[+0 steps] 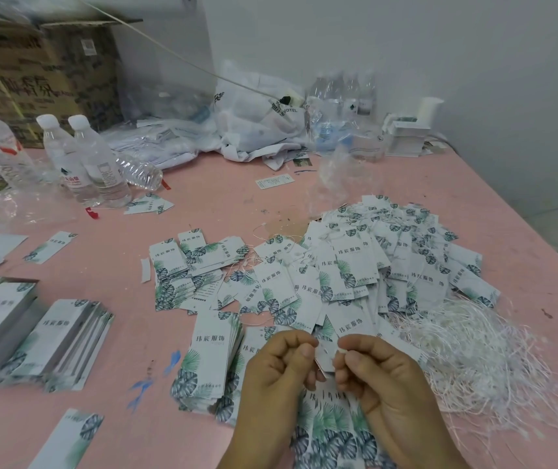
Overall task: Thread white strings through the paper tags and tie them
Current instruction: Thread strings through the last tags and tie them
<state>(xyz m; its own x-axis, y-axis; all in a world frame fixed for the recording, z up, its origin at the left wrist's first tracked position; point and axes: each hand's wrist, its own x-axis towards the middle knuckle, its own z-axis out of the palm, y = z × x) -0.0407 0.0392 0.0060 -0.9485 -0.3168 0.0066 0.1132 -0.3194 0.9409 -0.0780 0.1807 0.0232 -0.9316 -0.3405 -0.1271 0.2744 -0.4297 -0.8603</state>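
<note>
A: Nearest us, the left hand (279, 363) pinches one edge of a paper tag (324, 358), fingers curled onto it. The right hand (377, 370) has thumb and forefinger pressed together on something small and white at the tag's top, likely the string end, though I can't make out the string itself.

B: So the threading step. What matters here?

A: Keep the tag steady and flat, I'd say, with the left grip clear of the hole, and hold the string close to its tip so it doesn't buckle going in.

B: Where do the next pieces come from?

A: A stack of unthreaded tags (210, 360) lies just left of the hands on the pink tabletop (142, 431), and the loose white strings (480, 350) are tangled in a heap to the right. Draw one strand slowly or several may come along.

B: And the finished ones?

A: Farther off, a pile of tags with strings (389, 258) spreads across the middle. Beyond that stand water bottles (84, 157) and a cardboard box (40, 76).
</note>
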